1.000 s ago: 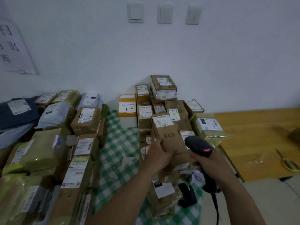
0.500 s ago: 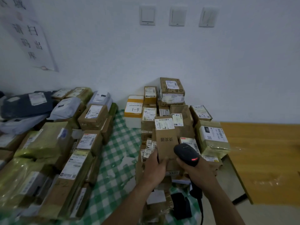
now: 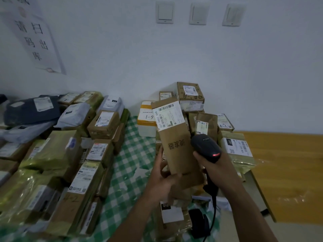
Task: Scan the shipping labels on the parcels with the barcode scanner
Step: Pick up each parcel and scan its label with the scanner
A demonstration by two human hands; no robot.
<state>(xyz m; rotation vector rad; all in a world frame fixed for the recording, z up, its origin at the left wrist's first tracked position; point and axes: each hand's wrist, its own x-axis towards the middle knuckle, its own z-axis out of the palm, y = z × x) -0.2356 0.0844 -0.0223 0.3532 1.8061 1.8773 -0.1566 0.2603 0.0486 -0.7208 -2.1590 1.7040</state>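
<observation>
- Wall sheet (image 3: 35, 37), far left: is hanging with large printed characters; the frame is cutting off its top.
- Left pile (image 3: 61, 154): grey bags, yellow-green packets and brown cartons are lying stacked and running out of view at the left and near edges. Their white labels are too blurred to read, but "4-2" is showing handwritten on a near carton (image 3: 70, 199).
- Checked cloth (image 3: 132, 154): green and white, is showing between the two piles.
- White box (image 3: 146, 119) with yellow bands: is standing far back, marked "1-9"; the held parcel is covering its right edge.
- Left hand (image 3: 162, 182): is gripping the near end of the long brown parcel (image 3: 176, 147), fingers curled round it.
- The parcel is being held tilted above the right pile (image 3: 208, 123) and is blocking part of it. Its label (image 3: 168, 116) is facing the camera at the far end, reading "S07 P802 V88".
- Switches (image 3: 198, 13): three are sitting high on the wall.
- Scanner (image 3: 206, 147): black, red light glowing, is hovering just right of the parcel.
- Right hand (image 3: 218, 168): is wrapping round the scanner's handle and hiding most of it; the cable (image 3: 214, 206) is hanging below.
- Wrapped packet (image 3: 237, 151): is lying right of the scanner, labelled "231".
- Wooden table (image 3: 288, 172): is standing at the far right.
</observation>
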